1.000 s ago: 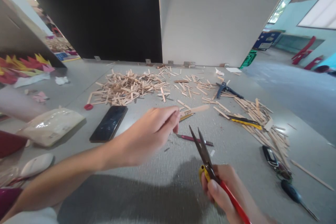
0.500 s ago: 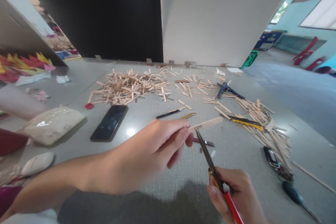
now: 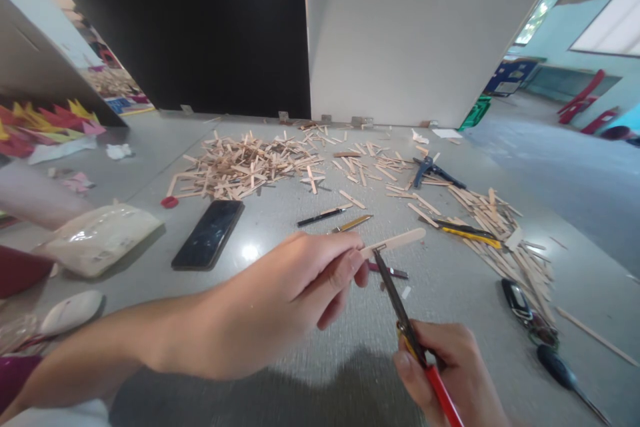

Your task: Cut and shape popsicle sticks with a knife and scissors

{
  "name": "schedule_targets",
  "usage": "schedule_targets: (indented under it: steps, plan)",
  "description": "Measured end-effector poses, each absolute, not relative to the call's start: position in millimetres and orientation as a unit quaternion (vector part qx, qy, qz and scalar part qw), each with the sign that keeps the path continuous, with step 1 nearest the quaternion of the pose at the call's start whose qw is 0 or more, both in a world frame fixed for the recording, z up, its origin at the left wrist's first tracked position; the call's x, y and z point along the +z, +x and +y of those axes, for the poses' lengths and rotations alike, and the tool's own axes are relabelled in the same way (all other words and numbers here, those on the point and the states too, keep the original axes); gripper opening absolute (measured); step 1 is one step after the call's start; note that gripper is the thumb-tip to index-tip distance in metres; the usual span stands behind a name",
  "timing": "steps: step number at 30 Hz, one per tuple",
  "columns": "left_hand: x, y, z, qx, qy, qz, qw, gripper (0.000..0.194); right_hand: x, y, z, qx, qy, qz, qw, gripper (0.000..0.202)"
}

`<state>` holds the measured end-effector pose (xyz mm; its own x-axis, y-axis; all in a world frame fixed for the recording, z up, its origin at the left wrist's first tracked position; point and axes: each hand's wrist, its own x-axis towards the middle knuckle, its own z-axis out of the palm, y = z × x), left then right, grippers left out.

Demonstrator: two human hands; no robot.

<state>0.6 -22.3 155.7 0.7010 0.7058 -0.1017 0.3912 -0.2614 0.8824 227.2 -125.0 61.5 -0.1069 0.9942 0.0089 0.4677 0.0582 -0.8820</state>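
My left hand (image 3: 310,277) pinches one end of a flat wooden stick (image 3: 403,239), which points to the right and has a small dark outline near my fingertips. From the lower right, my right hand (image 3: 450,360) grips a red-handled metal tool (image 3: 400,300) with long narrow jaws. Its tip touches the lower edge of the stick at the outline, close to my left fingers. Beneath the stick lies a dark red cutter (image 3: 393,271), partly hidden by the tool.
A heap of wooden sticks (image 3: 250,163) lies beyond my hands, with a phone (image 3: 209,235) in front. To the right are blue pliers (image 3: 433,172), a yellow cutter (image 3: 473,233), more sticks, a key fob (image 3: 517,299) and a screwdriver (image 3: 557,367). Upright panels (image 3: 400,33) stand behind.
The stick's free end has shifted slightly down and right. The tool's tip has moved slightly down and now meets the stick's edge. Both hands keep their hold.
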Motion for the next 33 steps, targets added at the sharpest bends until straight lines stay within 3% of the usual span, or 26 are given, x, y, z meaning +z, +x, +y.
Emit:
schedule_targets:
  steps: [11,17,33]
  plan:
    - [162.0,1.4,-21.1,0.140,0.771,0.363,0.505,0.041,57.4,227.4,-126.9,0.377,-0.578,-0.638,0.342,0.069]
    - [161.8,1.5,-21.0,0.139,0.727,0.334,0.583,0.038,52.4,231.1,-125.8,0.376,-0.557,-0.653,0.349,0.067]
    - [159.6,2.6,-21.7,0.129,0.733,0.335,0.578,0.040,53.2,227.4,-127.7,0.350,-0.575,-0.655,0.343,0.059]
